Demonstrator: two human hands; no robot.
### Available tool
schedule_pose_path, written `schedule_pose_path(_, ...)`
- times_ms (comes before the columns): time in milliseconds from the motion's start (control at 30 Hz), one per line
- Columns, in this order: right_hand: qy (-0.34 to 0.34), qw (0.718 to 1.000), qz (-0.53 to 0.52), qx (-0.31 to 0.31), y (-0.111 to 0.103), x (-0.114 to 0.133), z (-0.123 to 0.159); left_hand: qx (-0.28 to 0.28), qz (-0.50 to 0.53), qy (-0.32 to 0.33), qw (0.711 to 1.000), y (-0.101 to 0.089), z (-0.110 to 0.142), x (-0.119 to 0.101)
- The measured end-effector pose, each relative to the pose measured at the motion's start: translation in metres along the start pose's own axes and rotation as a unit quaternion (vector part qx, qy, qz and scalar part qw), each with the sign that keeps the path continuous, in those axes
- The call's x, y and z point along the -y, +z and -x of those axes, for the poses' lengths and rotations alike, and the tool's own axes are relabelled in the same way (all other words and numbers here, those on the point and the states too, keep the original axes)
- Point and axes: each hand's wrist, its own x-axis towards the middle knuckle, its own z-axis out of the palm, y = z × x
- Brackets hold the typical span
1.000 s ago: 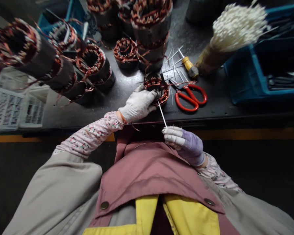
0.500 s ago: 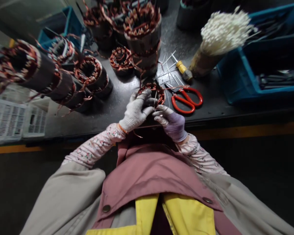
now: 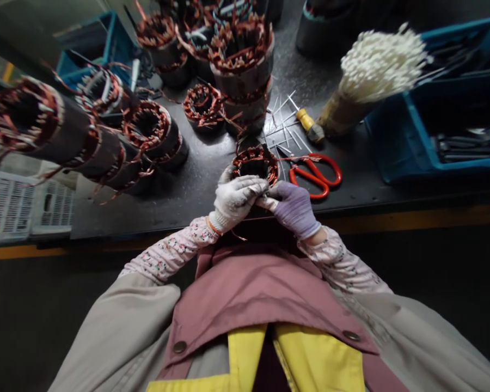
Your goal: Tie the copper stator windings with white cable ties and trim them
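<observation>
A small stator with copper windings (image 3: 255, 163) stands near the front edge of the dark workbench (image 3: 188, 185). My left hand (image 3: 236, 200), in a white knit glove, is closed on the stator's near rim. My right hand (image 3: 293, 207), in a purple-backed glove, is pinched against the same rim, fingertips meeting those of the left. Whatever the right fingers pinch is hidden between the two hands.
Red-handled scissors (image 3: 316, 175) lie just right of the stator. Loose white sticks (image 3: 286, 125), a yellow-handled tool (image 3: 309, 124) and a bundle of white sticks (image 3: 371, 68) lie behind. Several wound stators (image 3: 147, 128) stand left and behind. Blue bins (image 3: 433, 130) sit right, a white crate (image 3: 20, 207) left.
One second ago my right hand held a white stick away from the stator; it has since moved in to the rim beside my left hand, and the stick is no longer visible.
</observation>
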Motion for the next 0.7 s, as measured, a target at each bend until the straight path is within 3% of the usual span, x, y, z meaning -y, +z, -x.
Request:
schedule_pose_path(200, -0.068, 0.997, 0.014, -0.017, -0.005, 0.004, 0.01, -0.054, 0.017, 0.003, 0.998, 0.003, 0.0, -0.001)
schedule_pose_path(433, -0.077, 0.996, 0.043, -0.015, -0.004, -0.001, -0.001, -0.008, 0.001, 0.001, 1.0, -0.001, 0.0, -0.001)
schedule_pose_path(567, -0.096, 0.995, 0.03, -0.004, -0.006, 0.005, 0.006, -0.015, -0.003, -0.008, 1.0, 0.0, 0.0, 0.0)
schedule_pose_path(700, -0.09, 0.995, 0.048, -0.021, -0.005, 0.004, 0.005, -0.036, 0.012, 0.025, 0.999, 0.002, 0.001, 0.003)
